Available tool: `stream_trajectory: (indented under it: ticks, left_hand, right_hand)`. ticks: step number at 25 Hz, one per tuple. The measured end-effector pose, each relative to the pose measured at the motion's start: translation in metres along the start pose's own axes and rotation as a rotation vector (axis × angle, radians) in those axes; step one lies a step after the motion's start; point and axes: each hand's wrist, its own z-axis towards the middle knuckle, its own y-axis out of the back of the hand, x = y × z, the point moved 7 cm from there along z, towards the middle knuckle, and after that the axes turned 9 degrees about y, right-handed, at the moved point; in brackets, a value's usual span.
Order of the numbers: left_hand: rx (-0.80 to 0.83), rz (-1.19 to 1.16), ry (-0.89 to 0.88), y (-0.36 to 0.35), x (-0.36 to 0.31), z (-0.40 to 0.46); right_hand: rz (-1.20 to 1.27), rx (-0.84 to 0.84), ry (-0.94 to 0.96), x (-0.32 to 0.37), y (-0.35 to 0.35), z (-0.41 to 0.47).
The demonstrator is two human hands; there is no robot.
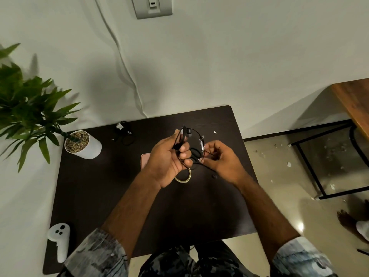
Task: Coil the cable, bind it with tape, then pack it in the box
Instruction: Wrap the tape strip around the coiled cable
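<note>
**Cable looped and taped, box still to fill**

I see the thin black cable [191, 148] up in the air between the two hands, above the dark brown table [99, 186]. It is wound into loose loops. A small bit of shiny clear tape [202, 145] sits on the loops, right by the right hand's fingers.

My left hand [169, 158] is closed around one side of the loops, with a dark plug end sticking up past the thumb. My right hand [223, 160] pinches the cable at the taped spot with its fingertips.

Just under the left hand lies a pale ring of tape [182, 177] on the table. Past the left hand, partly hidden, is a flat pink box [144, 159].

I think the coiling is mostly done and the taping is going on now. Packing into the box is not done yet.

Far to the left stands a white plant pot [83, 144].
</note>
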Motion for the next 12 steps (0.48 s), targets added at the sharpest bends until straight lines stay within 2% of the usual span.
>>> stream_trajectory:
  ticks: [2,3,7,12]
  left_hand:
    - [0.068,0.077,0.053,-0.011,0.002,-0.003]
    - [0.09,0.107,0.067,-0.015,0.003,-0.004]
    - [0.074,0.164,0.009,-0.014,-0.004,-0.003]
    - [-0.17,0.115,-0.205,0.019,-0.02,0.001]
  right_hand:
    - [-0.208,-0.01,0.076,0.01,-0.006,0.002]
    - [-0.233,0.003,0.125,0.016,-0.01,0.002]
    - [0.087,0.136,0.146,0.02,-0.024,0.001]
    - [0.236,0.096,0.01,0.005,-0.014,-0.008]
